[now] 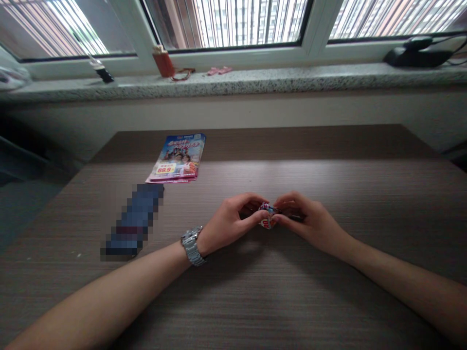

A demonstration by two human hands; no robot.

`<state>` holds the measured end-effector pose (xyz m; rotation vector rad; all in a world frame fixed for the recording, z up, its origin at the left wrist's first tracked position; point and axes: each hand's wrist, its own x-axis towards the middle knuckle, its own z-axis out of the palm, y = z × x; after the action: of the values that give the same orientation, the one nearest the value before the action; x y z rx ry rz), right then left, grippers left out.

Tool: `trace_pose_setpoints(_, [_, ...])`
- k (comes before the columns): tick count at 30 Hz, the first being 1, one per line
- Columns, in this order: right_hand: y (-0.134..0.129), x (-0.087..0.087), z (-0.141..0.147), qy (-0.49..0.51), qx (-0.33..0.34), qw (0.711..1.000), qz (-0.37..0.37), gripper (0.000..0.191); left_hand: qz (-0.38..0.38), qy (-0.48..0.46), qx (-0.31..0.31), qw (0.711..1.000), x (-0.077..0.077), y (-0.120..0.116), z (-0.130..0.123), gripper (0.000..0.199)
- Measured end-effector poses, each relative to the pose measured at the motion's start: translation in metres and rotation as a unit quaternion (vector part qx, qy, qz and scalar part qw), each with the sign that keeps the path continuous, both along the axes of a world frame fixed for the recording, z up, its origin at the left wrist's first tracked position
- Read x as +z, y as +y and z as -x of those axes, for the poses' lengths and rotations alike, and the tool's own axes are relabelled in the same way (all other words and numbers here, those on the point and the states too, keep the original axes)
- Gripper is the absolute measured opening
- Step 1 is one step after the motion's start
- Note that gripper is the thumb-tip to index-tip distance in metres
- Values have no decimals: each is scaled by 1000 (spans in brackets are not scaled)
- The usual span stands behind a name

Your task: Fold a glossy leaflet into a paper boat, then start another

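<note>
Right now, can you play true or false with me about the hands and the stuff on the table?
1. Both hands pinch one small folded piece of printed paper. True: the left hand and right hand meet on it.
2. A silver metal wristwatch sits on the right wrist. False: it is on the left wrist.
3. A colourful printed flyer lies on the brown wood-grain table. True.
4. The flyer lies under the hands. False: it lies apart, farther back on the left.
5. A small reddish-brown container stands on the speckled stone windowsill. True.
</note>
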<state>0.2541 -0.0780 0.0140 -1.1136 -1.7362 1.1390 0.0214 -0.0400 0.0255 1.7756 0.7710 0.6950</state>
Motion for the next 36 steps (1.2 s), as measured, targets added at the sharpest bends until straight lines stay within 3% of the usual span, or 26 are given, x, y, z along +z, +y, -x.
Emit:
trace_pose_setpoints(11, [1, 2, 2, -23, -6, 999, 47, 28, 18, -23, 19, 999, 0, 0, -1, 24])
trace_pose_setpoints(36, [1, 2, 1, -28, -45, 998, 40, 25, 25, -47, 43, 998, -1, 0, -1, 19])
